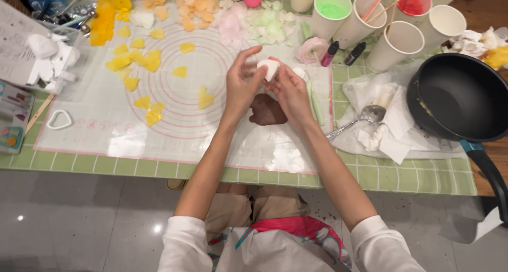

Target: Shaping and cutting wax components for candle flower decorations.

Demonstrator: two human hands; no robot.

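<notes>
Item: small white petal-shaped wax piece, held above the translucent silicone mat with pink rings. We pinch it between both hands: left hand half-curled, fingers partly spread; right hand closed round its lower edge. Dark brown lump lies beneath.

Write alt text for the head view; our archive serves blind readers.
Two hands, left hand and right hand, pinch a white piece above a clear mat strewn with yellow petals. Paper cups and a black pan sit to the right.
</notes>
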